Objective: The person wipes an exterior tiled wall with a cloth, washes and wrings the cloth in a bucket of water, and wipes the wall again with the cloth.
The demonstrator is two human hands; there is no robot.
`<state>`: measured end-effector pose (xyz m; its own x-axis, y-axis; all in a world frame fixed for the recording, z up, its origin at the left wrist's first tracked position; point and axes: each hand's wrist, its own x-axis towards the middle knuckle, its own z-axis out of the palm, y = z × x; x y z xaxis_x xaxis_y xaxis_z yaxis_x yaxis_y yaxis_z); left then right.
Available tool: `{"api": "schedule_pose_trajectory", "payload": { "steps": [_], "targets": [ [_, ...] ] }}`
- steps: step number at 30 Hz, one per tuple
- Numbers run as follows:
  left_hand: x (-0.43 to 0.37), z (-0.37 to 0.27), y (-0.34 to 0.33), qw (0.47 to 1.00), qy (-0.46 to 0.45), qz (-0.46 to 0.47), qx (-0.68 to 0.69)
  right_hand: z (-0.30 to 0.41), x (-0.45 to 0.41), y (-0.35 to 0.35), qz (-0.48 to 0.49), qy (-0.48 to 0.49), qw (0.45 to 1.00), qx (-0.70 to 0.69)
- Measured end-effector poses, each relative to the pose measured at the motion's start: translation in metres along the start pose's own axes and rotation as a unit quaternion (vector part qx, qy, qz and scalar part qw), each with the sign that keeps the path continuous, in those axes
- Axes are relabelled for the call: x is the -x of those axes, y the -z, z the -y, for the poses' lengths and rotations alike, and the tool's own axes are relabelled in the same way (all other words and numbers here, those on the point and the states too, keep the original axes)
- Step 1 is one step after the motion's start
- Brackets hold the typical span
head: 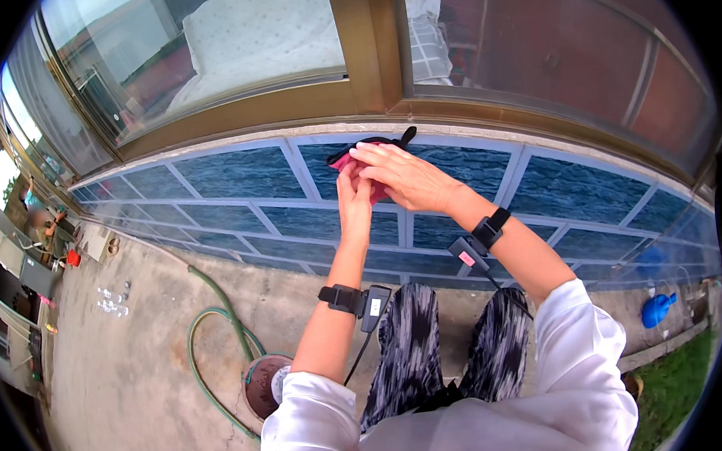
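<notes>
A pink cloth with a black edge and a black loop lies up against the blue tiled wall, just under the window ledge. Bent over the lower part of the cloth is my left hand, its fingertips close to those of the other hand. My right hand covers the middle of the cloth from the right side. Pink fabric shows between and below both hands; the rest of it is hidden behind the fingers. Each wrist wears a black strap with a small wired device.
Above the wall runs a brown metal window frame with glass panes. A green hose curls on the concrete floor beside a brown bucket. Two people are far left, near a red bucket. A blue plastic container stands right.
</notes>
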<state>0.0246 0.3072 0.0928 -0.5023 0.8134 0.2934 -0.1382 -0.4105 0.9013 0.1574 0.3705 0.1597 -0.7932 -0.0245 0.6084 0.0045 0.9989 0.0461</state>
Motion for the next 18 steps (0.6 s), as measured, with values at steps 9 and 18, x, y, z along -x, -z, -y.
{"api": "schedule_pose_trajectory", "payload": {
  "steps": [9, 18],
  "targets": [
    [-0.024, 0.022, 0.005, 0.865, -0.205, -0.227, -0.398, 0.104, 0.196, 0.059, -0.164, -0.367, 0.916, -0.016],
    [-0.054, 0.030, -0.034, 0.794, -0.298, -0.281, -0.449, 0.221, 0.358, 0.090, -0.428, -0.611, 0.665, 0.040]
  ]
}}
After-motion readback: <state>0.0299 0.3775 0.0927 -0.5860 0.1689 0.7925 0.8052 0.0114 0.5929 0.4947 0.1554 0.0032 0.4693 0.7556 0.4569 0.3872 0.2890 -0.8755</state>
